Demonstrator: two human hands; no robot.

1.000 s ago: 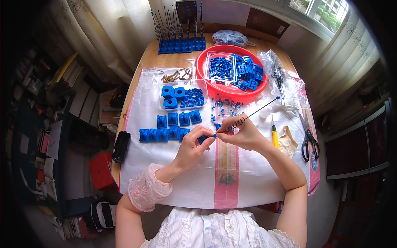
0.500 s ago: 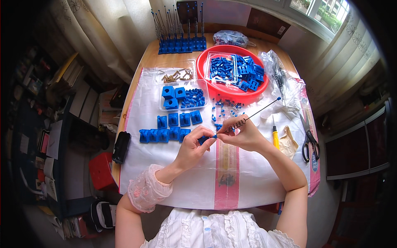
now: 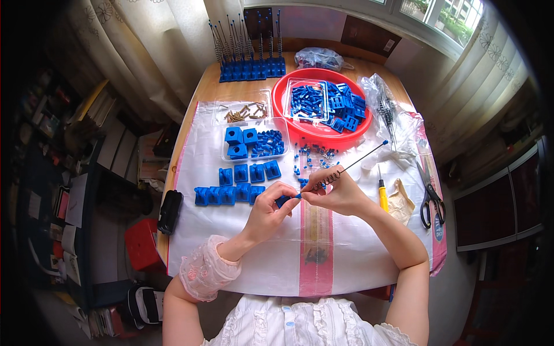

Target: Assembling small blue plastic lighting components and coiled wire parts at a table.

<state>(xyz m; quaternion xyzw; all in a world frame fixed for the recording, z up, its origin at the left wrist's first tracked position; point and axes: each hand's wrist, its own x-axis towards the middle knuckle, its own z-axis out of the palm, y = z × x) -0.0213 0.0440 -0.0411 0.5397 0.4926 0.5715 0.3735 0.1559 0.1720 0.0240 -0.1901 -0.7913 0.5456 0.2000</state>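
Over the middle of the table, my left hand (image 3: 266, 212) pinches a small blue plastic piece (image 3: 281, 201), mostly covered by the fingers. My right hand (image 3: 340, 196) meets it fingertip to fingertip, closed on a dark coil spring with a long straight rod (image 3: 365, 155). The rod slants up to the right and ends in a blue tip. Where the spring's lower end meets the blue piece is hidden by my fingers. Left of my hands, blue plastic blocks (image 3: 227, 195) stand in two rows. Just beyond my right hand lie scattered small blue and metal parts (image 3: 316, 155).
A clear tub (image 3: 224, 151) of blue parts and brass-coloured screws (image 3: 245, 112) are farther back. Behind are a red basin (image 3: 278, 106) and a rack of finished-looking spring rods (image 3: 245, 70). At right lie a yellow-handled screwdriver (image 3: 383, 196), scissors (image 3: 427, 202) and bagged springs (image 3: 388, 112); at left, a black case (image 3: 170, 212).
The whole view has shifted slightly, so the table sits a little lower in it. Both hands keep their hold, fingertips still together, and the rod's slant is nearly the same.
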